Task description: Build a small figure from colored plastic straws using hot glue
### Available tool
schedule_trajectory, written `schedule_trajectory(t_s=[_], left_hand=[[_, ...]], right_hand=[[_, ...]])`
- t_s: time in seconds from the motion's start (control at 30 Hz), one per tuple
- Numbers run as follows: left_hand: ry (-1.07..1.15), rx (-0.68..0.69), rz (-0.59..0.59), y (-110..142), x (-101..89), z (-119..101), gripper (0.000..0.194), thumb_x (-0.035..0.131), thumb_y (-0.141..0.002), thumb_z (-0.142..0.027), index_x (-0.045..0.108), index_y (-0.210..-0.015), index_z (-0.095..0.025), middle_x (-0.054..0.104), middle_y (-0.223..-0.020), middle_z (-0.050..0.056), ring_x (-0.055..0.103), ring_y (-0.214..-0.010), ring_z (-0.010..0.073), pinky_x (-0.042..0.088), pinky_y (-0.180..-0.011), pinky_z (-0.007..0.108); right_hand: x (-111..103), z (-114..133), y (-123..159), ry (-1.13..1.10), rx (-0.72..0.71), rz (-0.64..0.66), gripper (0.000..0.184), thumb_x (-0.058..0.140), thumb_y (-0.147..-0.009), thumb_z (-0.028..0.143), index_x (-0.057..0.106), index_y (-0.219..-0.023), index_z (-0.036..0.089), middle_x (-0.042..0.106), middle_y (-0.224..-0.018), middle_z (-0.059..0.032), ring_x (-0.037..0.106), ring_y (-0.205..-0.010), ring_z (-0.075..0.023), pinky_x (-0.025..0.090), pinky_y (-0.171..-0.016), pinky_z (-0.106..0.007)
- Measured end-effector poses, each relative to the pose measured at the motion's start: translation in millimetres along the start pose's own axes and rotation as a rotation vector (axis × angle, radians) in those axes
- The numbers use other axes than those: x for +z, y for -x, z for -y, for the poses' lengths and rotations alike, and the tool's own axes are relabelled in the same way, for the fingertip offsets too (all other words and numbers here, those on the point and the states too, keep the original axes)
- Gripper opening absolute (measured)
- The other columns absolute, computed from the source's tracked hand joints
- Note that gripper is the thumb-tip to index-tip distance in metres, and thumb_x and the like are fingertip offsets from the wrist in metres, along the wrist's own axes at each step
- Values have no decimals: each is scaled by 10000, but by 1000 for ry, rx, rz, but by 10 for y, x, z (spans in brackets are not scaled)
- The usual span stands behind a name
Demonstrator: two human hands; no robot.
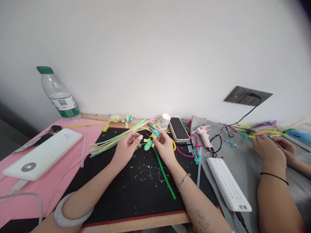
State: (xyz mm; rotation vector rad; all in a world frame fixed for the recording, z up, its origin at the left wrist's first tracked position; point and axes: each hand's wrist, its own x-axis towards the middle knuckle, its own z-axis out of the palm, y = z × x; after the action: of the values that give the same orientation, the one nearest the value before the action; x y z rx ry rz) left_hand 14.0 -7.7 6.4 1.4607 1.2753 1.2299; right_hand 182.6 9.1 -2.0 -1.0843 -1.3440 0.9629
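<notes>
A small pipe-cleaner figure, pale green with yellow and blue parts, is held up over the black mat. My right hand grips it from the right between thumb and fingers. Just left of the figure, my left hand has its thumb and fingertips pinched together; whatever is between them is too small to make out. A long green pipe cleaner slants down the mat below my right hand. Behind my left hand fans a bundle of pale green and yellow pipe cleaners.
Along the wall are a paper cup, a phone and a pink glue gun. A white power bank and a plastic bottle stand left. At right lie a power strip and a co-worker's hands with coloured pipe cleaners.
</notes>
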Motion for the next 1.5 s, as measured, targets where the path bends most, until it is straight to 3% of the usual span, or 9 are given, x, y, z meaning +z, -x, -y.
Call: schedule_trajectory(t_s=[0.2, 0.37, 0.77, 1.13, 1.33, 1.5], left_hand=[[-503, 205, 179, 17, -28, 0, 241, 443, -902, -426, 545, -869, -209, 598, -756, 8, 548, -675, 174, 407, -624, 298], [-733, 299, 207, -17, -28, 57, 302, 295, -951, -296, 459, -712, -213, 559, -715, 23, 530, -690, 193, 364, -633, 318], [-733, 354, 234, -21, -10, 96, 283, 300, -937, -201, 497, -733, -204, 572, -728, 35, 540, -704, 192, 393, -656, 305], [-816, 494, 189, -27, -11, 98, 278, 288, -925, -142, 485, -740, -207, 554, -729, 35, 540, -742, 200, 411, -705, 315], [-811, 457, 197, 0, -3, 73, 288, 287, -942, -188, 488, -735, -206, 567, -739, 42, 541, -739, 204, 407, -692, 316], [-789, 374, 136, 16, -2, 43, 309, 253, -975, -296, 487, -792, -213, 583, -781, 37, 566, -746, 204, 390, -636, 302]], right_hand=[[22, 5, 18, -10, 4, 57, 321, 642, -715, 222, 592, -1027, 167, 562, -748, 10, 525, -652, -125, 459, -632, -265], [36, -17, 36, -3, -12, 94, 312, 655, -720, 228, 598, -1022, 179, 602, -791, -5, 559, -686, -133, 485, -661, -269], [61, 3, 53, -9, 1, 93, 295, 665, -714, 228, 590, -994, 171, 583, -769, -1, 548, -663, -127, 484, -645, -266], [86, 23, 66, -83, 29, 53, 299, 690, -681, 268, 601, -954, 183, 537, -678, 28, 523, -611, -120, 467, -593, -257], [94, 26, 58, -97, 31, 64, 302, 693, -680, 293, 595, -947, 192, 543, -677, 23, 529, -613, -126, 474, -591, -263], [74, 18, 41, -105, 33, 64, 309, 685, -698, 302, 585, -970, 194, 574, -705, 17, 557, -638, -132, 483, -619, -267]])
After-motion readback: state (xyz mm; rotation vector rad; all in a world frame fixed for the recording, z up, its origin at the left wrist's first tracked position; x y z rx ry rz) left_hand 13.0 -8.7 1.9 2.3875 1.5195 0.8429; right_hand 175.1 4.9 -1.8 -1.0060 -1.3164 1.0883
